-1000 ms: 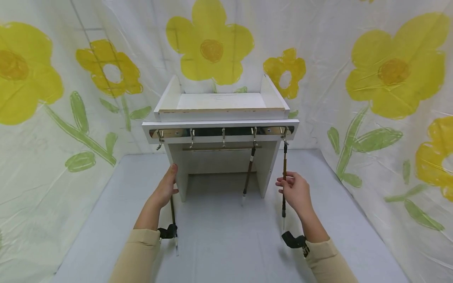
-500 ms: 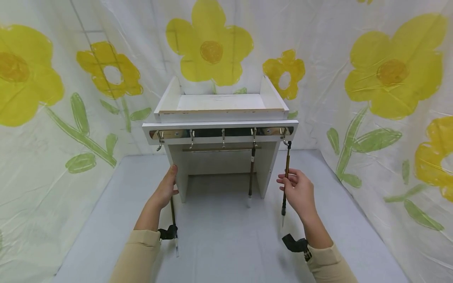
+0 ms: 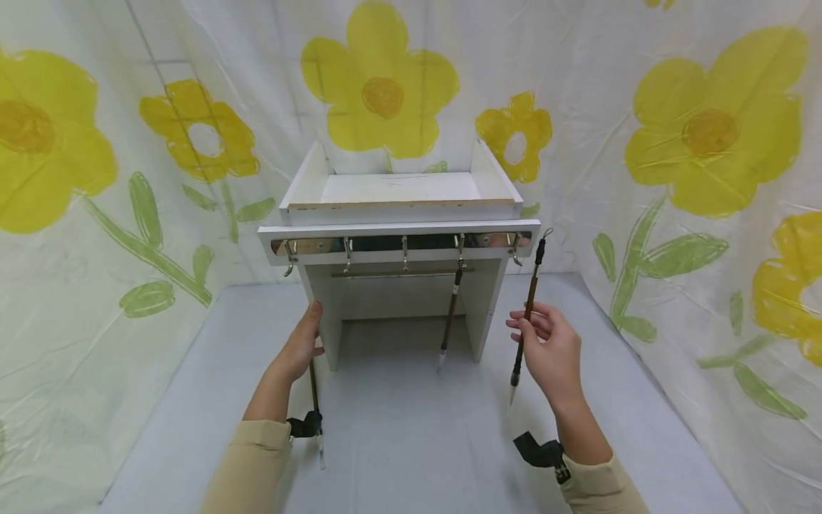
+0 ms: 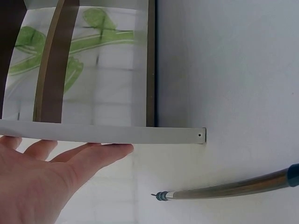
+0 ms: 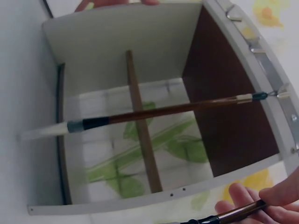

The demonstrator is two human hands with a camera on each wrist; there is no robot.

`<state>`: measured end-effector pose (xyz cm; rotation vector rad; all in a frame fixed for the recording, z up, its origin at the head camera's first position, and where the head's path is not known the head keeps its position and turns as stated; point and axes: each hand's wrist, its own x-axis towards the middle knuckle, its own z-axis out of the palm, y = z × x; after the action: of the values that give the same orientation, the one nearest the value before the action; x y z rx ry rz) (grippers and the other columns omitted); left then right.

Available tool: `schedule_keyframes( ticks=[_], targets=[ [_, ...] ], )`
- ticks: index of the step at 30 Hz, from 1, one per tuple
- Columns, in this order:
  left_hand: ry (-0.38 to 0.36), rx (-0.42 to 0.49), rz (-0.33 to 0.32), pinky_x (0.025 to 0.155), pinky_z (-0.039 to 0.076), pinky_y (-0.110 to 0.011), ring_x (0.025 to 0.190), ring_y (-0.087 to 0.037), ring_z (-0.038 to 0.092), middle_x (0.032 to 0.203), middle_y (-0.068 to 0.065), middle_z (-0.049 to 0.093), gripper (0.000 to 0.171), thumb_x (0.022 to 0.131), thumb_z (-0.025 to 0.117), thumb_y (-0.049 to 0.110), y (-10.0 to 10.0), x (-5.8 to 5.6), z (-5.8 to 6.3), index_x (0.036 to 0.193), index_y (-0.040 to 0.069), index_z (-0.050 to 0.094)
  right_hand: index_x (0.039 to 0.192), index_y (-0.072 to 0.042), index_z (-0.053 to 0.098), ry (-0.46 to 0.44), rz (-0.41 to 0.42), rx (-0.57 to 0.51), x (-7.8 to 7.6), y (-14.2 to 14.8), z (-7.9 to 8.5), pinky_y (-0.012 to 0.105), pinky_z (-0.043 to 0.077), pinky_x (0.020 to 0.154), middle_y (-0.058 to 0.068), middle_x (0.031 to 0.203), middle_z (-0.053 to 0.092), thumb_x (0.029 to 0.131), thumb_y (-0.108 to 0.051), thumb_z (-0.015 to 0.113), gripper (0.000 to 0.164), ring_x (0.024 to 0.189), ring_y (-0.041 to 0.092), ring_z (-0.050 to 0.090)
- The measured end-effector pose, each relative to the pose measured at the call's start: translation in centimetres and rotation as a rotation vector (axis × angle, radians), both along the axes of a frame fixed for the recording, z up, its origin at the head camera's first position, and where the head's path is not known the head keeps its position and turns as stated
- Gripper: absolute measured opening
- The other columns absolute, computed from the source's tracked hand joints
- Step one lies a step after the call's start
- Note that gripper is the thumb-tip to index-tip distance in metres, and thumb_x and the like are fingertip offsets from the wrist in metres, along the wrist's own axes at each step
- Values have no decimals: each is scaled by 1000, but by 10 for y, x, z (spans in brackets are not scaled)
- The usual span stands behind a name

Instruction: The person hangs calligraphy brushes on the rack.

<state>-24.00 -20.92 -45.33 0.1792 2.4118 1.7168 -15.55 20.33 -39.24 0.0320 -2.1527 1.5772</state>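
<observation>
My right hand (image 3: 554, 350) pinches a calligraphy brush (image 3: 533, 285) between thumb and fingers, right of the white shelf unit (image 3: 399, 212). The brush tilts, bristles down, and its top loop stands apart from the rightmost hook (image 3: 516, 253). In the right wrist view, part of this brush (image 5: 233, 214) shows at the bottom edge. Another calligraphy brush (image 3: 452, 307) hangs by its loop from the neighbouring hook. With extended fingers, my left hand (image 3: 299, 346) rests against the unit's left side panel (image 4: 103, 133). A third calligraphy brush (image 4: 233, 186) lies near that hand, partly hidden in the head view.
A metal hook rail (image 3: 379, 243) with several hooks runs along the unit's front. A thin wooden bar (image 3: 404, 271) crosses the opening below. The unit stands on a pale table (image 3: 398, 442), with a flower-printed curtain (image 3: 591, 143) behind and at both sides.
My right hand has taken the brush off the rightmost hook and moved it right, its top leaning further right. The hanging brush has swung slightly. My left hand stays put.
</observation>
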Motion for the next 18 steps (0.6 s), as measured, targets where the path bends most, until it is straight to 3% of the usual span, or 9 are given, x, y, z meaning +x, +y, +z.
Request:
schedule_keyframes(
  ticks=[2, 9, 18],
  targets=[
    [-1, -5, 3, 111, 34, -68, 150, -55, 10, 168, -22, -6, 84, 101, 5, 69, 0, 0, -1, 162, 14, -11, 125, 3, 59, 18, 0, 0, 2, -1, 2, 24, 61, 74, 20, 110, 74, 98, -1, 64, 28, 86, 1, 73],
    [-10, -17, 12, 112, 35, -67, 151, -54, 9, 169, -20, -7, 84, 101, 5, 69, -2, -2, -3, 162, 14, -12, 125, 2, 59, 46, -6, 11, 8, -6, 9, 25, 61, 75, 18, 110, 75, 97, -1, 65, 29, 94, 23, 76],
    [-3, -9, 8, 111, 36, -66, 151, -54, 9, 169, -21, -6, 85, 102, 6, 68, -1, -1, 0, 162, 10, -9, 124, 2, 60, 135, 44, 36, 16, -15, 16, 26, 61, 76, 17, 108, 75, 95, 1, 67, 29, 91, 13, 75]
  ],
)
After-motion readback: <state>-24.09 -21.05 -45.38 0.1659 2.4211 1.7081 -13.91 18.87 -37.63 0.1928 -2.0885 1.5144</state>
